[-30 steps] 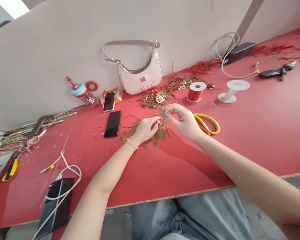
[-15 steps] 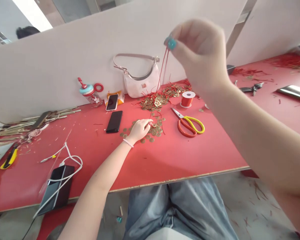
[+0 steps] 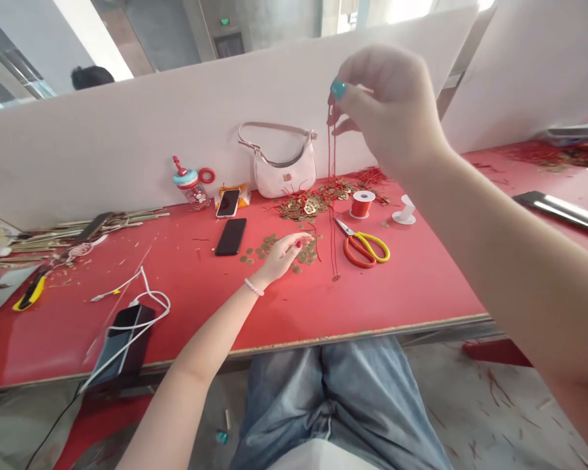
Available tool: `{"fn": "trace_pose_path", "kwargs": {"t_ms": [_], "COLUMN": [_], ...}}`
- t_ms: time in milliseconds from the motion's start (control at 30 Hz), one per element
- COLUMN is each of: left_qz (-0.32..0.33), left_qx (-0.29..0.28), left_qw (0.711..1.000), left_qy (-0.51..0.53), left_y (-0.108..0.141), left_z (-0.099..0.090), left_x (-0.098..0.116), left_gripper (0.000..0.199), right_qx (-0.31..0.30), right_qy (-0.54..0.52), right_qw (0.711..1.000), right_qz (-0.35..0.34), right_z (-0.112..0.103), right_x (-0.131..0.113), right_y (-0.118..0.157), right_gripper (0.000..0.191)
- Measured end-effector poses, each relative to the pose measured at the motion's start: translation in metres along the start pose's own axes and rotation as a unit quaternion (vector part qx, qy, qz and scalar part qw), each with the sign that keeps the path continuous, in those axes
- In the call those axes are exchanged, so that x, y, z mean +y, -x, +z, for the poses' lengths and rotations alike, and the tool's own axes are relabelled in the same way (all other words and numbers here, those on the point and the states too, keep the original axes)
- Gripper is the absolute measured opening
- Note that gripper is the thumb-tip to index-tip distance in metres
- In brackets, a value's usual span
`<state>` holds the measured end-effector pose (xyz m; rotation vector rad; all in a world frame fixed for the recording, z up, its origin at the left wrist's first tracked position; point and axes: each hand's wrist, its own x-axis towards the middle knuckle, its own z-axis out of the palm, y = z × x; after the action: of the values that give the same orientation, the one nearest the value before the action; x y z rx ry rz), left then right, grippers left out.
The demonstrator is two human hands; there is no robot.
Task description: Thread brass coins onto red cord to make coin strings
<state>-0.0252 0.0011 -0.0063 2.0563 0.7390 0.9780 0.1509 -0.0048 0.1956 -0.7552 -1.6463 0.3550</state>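
Note:
High up in front of the white partition, my right hand pinches a doubled red cord between thumb and fingers. The cord hangs down over the table, and a small brass coin dangles at its lower end. My left hand rests by a spread of loose brass coins, its thumb and forefinger apart; nothing shows between them. Scissors with one red and one yellow handle lie to the right of the hanging cord. Behind is a pile of coins tied with red cord.
A spool of red cord and a white spool stand at the back. A pink handbag, a lidded cup and two phones are behind my left hand. A cabled power bank lies near the table's front edge.
The cord, which ran down toward my left hand, now hangs straight with the coin swinging free to the right. My left thumb and forefinger have parted. The camera view has shifted slightly.

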Motion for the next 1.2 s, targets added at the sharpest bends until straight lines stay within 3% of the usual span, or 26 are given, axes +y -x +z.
{"fn": "trace_pose_path", "kwargs": {"t_ms": [233,367,500,633,733,800,933,1000,1100,1167,1200], "left_qz": [0.119,0.147,0.087,0.023,-0.064,-0.137,-0.249,-0.285,-0.290,-0.290,-0.285], "left_qx": [0.103,0.149,0.152,0.148,0.136,0.122,0.005,-0.153,-0.345,-0.503,-0.545], "left_qw": [0.987,0.978,0.984,0.986,0.973,0.940,0.859,0.789,0.729,0.662,0.638], "left_qy": [0.021,0.021,0.021,0.071,0.178,0.288,0.447,0.522,0.515,0.474,0.464], "left_y": [-0.041,-0.060,-0.056,-0.042,-0.030,-0.020,0.010,0.030,0.055,0.063,0.065], "left_z": [-0.021,-0.030,-0.026,-0.024,-0.031,-0.037,-0.033,-0.020,0.006,0.021,0.027], "left_x": [0.074,0.091,0.081,0.054,0.029,0.016,0.013,0.024,0.039,0.042,0.041], "left_gripper": [0.033,0.028,0.027,0.025,0.023,0.020,0.024,0.029,0.036,0.040,0.041], "right_qx": [-0.105,-0.148,-0.186,-0.188,-0.147,-0.121,-0.102,-0.141,-0.245,-0.304,-0.328], "right_qy": [0.068,0.059,0.068,0.037,-0.060,-0.149,-0.145,-0.049,0.097,0.178,0.211], "right_qw": [0.988,0.982,0.976,0.974,0.968,0.945,0.911,0.912,0.915,0.901,0.892], "right_qz": [0.089,0.099,0.093,0.121,0.195,0.265,0.372,0.381,0.305,0.254,0.229], "right_z": [0.007,0.010,0.011,0.012,0.011,0.010,0.017,0.024,0.037,0.045,0.049], "right_x": [0.003,0.011,0.024,0.045,0.067,0.086,0.129,0.146,0.162,0.164,0.163], "right_y": [0.017,0.028,0.040,0.055,0.069,0.079,0.101,0.112,0.125,0.132,0.135], "right_gripper": [0.014,0.012,0.007,0.002,0.011,0.016,0.014,0.008,0.005,0.006,0.009]}}
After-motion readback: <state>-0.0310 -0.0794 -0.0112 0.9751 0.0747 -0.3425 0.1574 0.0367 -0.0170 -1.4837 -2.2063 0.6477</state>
